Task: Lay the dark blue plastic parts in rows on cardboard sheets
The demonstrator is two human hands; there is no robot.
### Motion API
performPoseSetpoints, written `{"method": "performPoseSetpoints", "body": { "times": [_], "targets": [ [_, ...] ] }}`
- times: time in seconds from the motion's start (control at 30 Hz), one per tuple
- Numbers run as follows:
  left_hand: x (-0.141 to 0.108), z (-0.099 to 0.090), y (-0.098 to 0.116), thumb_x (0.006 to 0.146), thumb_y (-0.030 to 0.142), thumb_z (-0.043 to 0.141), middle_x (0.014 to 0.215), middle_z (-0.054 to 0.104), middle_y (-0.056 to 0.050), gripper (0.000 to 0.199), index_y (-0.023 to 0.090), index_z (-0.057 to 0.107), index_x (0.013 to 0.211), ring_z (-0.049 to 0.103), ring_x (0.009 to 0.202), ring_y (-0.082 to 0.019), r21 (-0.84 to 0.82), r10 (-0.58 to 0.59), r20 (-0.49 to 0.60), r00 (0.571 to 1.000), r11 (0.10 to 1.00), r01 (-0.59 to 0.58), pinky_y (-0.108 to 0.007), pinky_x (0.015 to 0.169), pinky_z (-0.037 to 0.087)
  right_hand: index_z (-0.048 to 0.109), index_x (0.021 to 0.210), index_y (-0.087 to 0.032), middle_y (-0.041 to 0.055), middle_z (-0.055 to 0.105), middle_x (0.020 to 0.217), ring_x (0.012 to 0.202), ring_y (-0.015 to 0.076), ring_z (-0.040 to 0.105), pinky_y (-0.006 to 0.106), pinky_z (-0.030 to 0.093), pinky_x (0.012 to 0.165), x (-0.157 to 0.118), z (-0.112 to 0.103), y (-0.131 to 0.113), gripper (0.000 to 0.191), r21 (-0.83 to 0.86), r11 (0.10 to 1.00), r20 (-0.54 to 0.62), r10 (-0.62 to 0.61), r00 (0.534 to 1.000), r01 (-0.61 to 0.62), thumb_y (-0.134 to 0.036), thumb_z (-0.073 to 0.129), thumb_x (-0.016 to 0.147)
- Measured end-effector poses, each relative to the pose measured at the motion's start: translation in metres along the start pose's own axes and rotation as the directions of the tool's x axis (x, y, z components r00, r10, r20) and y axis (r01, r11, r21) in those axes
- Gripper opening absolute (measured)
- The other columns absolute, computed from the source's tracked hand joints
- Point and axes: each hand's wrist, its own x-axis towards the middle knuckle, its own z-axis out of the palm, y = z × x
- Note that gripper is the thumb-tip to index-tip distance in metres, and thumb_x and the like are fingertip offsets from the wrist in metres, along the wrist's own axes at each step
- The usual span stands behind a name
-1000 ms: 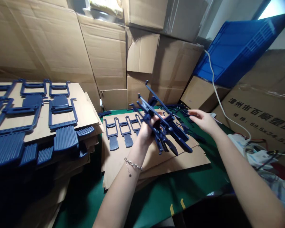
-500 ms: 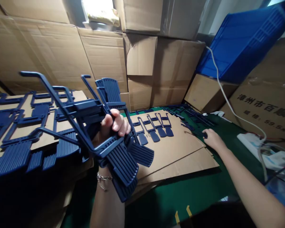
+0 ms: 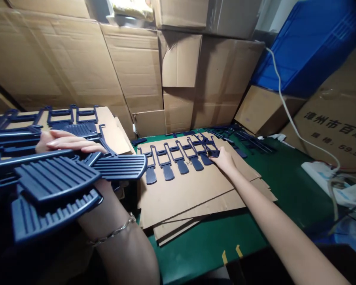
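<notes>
My left hand (image 3: 69, 143) is closed around a bundle of dark blue plastic frames with ribbed paddle ends (image 3: 59, 174), held at the left in front of the camera. Its fingertips are partly hidden behind the paddles. At the right, my right hand (image 3: 225, 159) grips one dark blue plastic frame (image 3: 214, 153) low over the flat cardboard (image 3: 178, 202), at the right end of a row. Several frames with paddles (image 3: 168, 172) lie side by side in that row, their paddles toward me.
More blue frames (image 3: 87, 114) lie on a cardboard stack at the left. Thin blue parts (image 3: 252, 140) are heaped at the green table's (image 3: 178, 261) back right. Cardboard boxes (image 3: 139, 71) wall the back. A blue crate (image 3: 305, 51), white cable (image 3: 280, 91) and power strip (image 3: 323, 182) stand right.
My left hand has moved left and lower with its bundle, uncovering more of the row. My right hand has come left from the table's right side onto the cardboard with a frame.
</notes>
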Motion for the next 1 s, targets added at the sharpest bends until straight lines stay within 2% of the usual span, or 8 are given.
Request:
{"method": "performPoseSetpoints", "body": {
  "times": [0.07,0.2,0.43,0.57,0.63,0.73,0.87,1.0],
  "targets": [
    [0.005,0.0,0.005,0.09,0.04,0.036,0.054,0.06,0.017,0.027,0.022,0.05,0.075,0.056,0.054,0.007,-0.16,0.109,0.055,0.993,0.982,-0.099,-0.002,0.052,0.038,0.044,0.101,-0.017,0.0144,0.06,0.094,0.088,0.0278,0.059,0.033,0.044,0.069,0.005,0.005,-0.004,0.046,-0.062,0.997,0.015,0.053,0.998,-0.052,-0.047,0.058,0.069],
    [0.003,0.01,0.008,0.09,0.041,0.034,0.041,0.052,0.015,0.031,0.021,0.044,0.068,0.05,0.041,0.006,-0.248,0.181,-0.192,0.965,0.942,-0.226,-0.002,0.044,0.035,0.044,0.105,-0.016,0.0163,0.06,0.098,0.092,0.0283,0.058,0.035,0.044,0.072,0.017,0.011,-0.003,0.045,-0.095,0.992,0.002,0.087,0.996,-0.087,-0.041,0.058,0.071],
    [-0.013,-0.011,0.018,0.091,0.032,0.032,0.065,0.063,0.014,0.018,0.021,0.046,0.084,0.057,0.068,0.01,-0.134,0.224,0.187,0.957,0.971,-0.201,0.004,0.071,0.036,0.045,0.106,-0.016,0.0135,0.06,0.1,0.091,0.0256,0.057,0.032,0.044,0.072,0.042,0.021,0.01,0.043,-0.076,0.996,-0.011,0.035,0.999,-0.035,-0.037,0.057,0.07],
    [-0.022,-0.004,0.019,0.09,0.029,0.035,0.066,0.063,0.02,0.019,0.026,0.05,0.078,0.049,0.096,0.018,0.046,0.303,0.141,0.943,0.949,-0.312,0.009,0.072,0.03,0.043,0.11,-0.014,0.0149,0.057,0.104,0.093,0.0255,0.056,0.031,0.043,0.073,0.033,0.009,0.004,0.046,-0.083,0.997,-0.049,-0.015,0.999,0.011,-0.037,0.054,0.072],
    [-0.026,0.001,0.018,0.089,0.024,0.037,0.071,0.064,0.022,0.024,0.028,0.053,0.072,0.023,0.118,0.023,0.167,0.346,0.109,0.932,0.918,-0.361,0.011,0.072,0.027,0.041,0.114,-0.013,0.0164,0.057,0.104,0.092,0.0271,0.056,0.033,0.043,0.072,0.015,-0.002,-0.007,0.048,-0.127,0.991,-0.098,-0.053,0.994,0.04,-0.036,0.051,0.073],
    [-0.03,0.0,0.017,0.087,0.021,0.038,0.092,0.064,0.023,0.026,0.03,0.059,0.076,-0.017,0.118,0.017,0.249,0.433,0.176,0.884,0.849,-0.466,0.012,0.083,0.018,0.038,0.121,-0.014,0.0161,0.06,0.096,0.083,0.0301,0.058,0.037,0.043,0.066,-0.028,-0.016,-0.032,0.055,-0.199,0.976,-0.072,-0.104,0.992,0.088,-0.041,0.049,0.074],
    [-0.035,-0.007,0.014,0.09,0.031,0.034,0.117,0.053,0.026,0.027,0.03,0.06,0.093,-0.023,0.119,0.01,0.323,0.473,0.24,0.848,0.785,-0.529,0.003,0.1,0.002,0.017,0.138,-0.015,0.0139,0.062,0.089,0.072,0.0271,0.06,0.035,0.044,0.061,-0.102,-0.014,-0.06,0.078,-0.009,0.987,0.119,-0.159,0.98,0.161,-0.044,0.05,0.074],
    [-0.041,-0.002,0.013,0.09,0.029,0.029,0.127,0.047,0.021,0.031,0.023,0.058,0.098,-0.022,0.124,0.005,0.434,0.521,0.181,0.834,0.719,-0.543,-0.002,0.104,-0.001,0.006,0.143,-0.014,0.0185,0.047,0.123,0.1,0.0268,0.055,0.036,0.045,0.077,-0.168,0.007,-0.074,0.076,0.205,0.932,0.117,-0.328,0.937,0.3,-0.029,0.042,0.078]
  ]
}}
